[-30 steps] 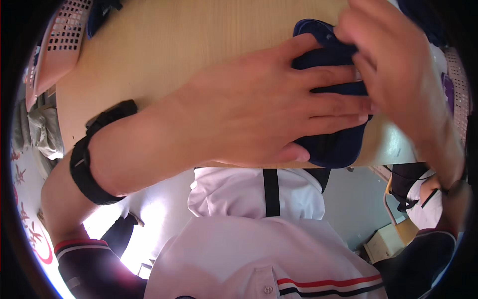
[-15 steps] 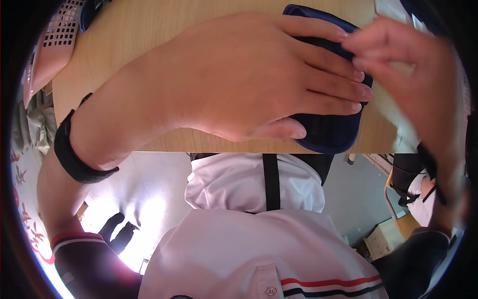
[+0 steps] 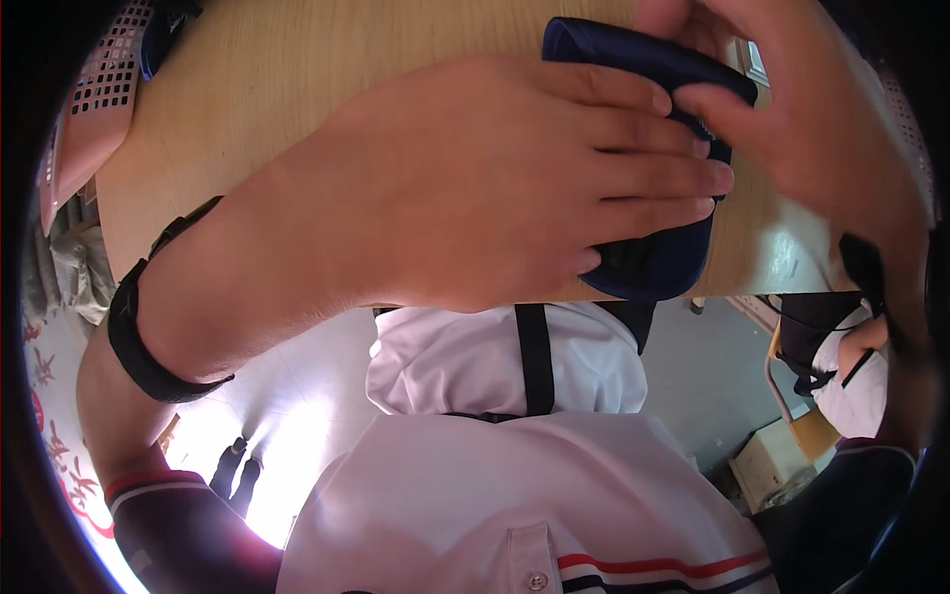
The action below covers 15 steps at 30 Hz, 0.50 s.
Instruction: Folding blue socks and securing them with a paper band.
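On the wooden table, close to its near edge, lies a navy blue oblong fabric item with rounded ends and a darker middle; its exact kind does not show. My left hand rests flat across it, fingers stretched out to the right and covering most of the middle. At the item's far right, my right hand holds the raised far edge, thumb on the near side and fingers beyond it. Part of those fingers is hidden behind the edge.
A pink perforated basket stands at the table's far left, with another navy item beside it. The wooden table ends just before my lap. At the right, below table level, another person's white clothing shows near a chair.
My right hand has moved from over the item's right side to its far edge, which now stands up folded. My left hand stays flat on the item, shifted slightly.
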### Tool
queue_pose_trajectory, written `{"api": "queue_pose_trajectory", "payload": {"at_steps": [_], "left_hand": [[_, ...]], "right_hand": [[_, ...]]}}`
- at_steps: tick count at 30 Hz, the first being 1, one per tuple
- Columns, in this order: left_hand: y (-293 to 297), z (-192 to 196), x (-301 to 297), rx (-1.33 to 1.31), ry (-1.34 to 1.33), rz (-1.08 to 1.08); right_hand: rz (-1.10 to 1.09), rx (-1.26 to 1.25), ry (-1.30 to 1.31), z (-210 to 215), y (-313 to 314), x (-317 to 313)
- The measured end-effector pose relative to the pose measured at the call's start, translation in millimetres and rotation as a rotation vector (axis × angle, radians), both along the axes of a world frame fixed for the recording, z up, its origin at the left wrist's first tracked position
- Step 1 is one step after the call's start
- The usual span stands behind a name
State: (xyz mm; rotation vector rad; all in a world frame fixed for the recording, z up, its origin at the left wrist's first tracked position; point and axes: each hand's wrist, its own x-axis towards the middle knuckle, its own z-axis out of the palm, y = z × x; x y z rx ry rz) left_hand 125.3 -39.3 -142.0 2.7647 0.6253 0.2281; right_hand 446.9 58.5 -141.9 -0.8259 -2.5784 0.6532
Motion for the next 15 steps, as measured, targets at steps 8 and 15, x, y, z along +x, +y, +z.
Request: {"api": "queue_pose_trajectory", "payload": {"at_steps": [8, 15], "left_hand": [[-25, -12, -32, -0.05, -0.2, -0.054], [-25, -8, -32, -0.08, -0.176, -0.061]], "right_hand": [[0.156, 0.271, -0.107, 47, -86, -148], [0.297, 0.488, -0.041, 35, -79, -120]]}}
